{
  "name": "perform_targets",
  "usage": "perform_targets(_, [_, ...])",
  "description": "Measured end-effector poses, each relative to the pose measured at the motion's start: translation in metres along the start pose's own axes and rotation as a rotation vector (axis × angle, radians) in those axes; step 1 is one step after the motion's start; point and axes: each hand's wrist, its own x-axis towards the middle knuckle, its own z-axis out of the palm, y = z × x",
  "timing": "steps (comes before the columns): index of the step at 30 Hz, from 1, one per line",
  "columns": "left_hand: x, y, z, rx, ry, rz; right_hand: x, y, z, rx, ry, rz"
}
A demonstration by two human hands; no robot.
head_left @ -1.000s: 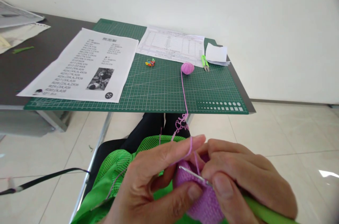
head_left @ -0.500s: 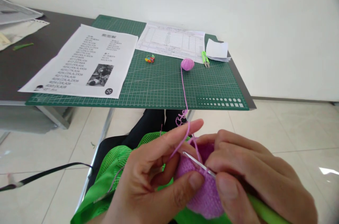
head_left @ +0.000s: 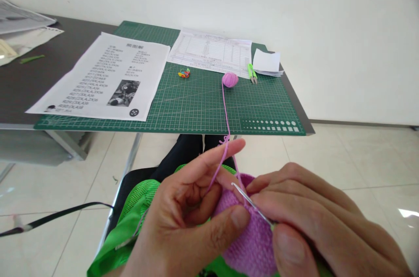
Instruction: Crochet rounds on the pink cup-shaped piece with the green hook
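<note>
My left hand (head_left: 196, 207) pinches the edge of a pink crocheted piece (head_left: 250, 242) between thumb and fingers, its index finger stretched out with pink yarn (head_left: 225, 113) running over it. My right hand (head_left: 314, 216) is closed around a crochet hook (head_left: 250, 202), whose silver tip points up and left above the piece's rim, close to the strand. Most of the hook's green handle is hidden by that hand. From the index finger the yarn runs up to a small pink ball (head_left: 230, 79) on the green cutting mat (head_left: 193, 106).
Printed sheets (head_left: 98, 80) lie on the mat, with colourful stitch markers (head_left: 183, 73) near its middle. Green snips (head_left: 252, 73) rest beside white paper slips (head_left: 266, 60) at the right. A black strap (head_left: 59, 214) crosses the lower left.
The hook and my right hand have shifted slightly right, exposing more of the silver shaft. My left index finger has moved a little up and left. The view has shifted slightly.
</note>
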Motion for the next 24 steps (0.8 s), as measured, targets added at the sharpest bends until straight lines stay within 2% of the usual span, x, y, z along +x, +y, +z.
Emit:
perform_targets(3, [0.000,0.001,-0.002,0.025,-0.085,-0.006,0.003,0.004,-0.003,0.129,-0.092,-0.039])
perform_targets(5, [0.000,0.003,-0.004,0.059,-0.129,-0.006,0.008,0.007,-0.005,0.180,-0.139,-0.015])
perform_targets(9, [0.000,0.009,-0.005,0.084,-0.115,-0.016,0.016,0.006,-0.004,0.157,-0.063,-0.021])
perform_targets(13, [0.001,0.009,-0.004,0.045,-0.172,-0.031,0.014,0.003,-0.001,0.115,-0.022,-0.056])
perform_targets(19, [0.000,0.009,-0.003,-0.031,-0.230,-0.099,0.006,0.005,-0.010,0.033,-0.025,-0.038])
perform_targets(24, [0.002,0.011,-0.003,-0.033,-0.254,-0.117,0.018,0.003,-0.023,0.026,-0.075,-0.069])
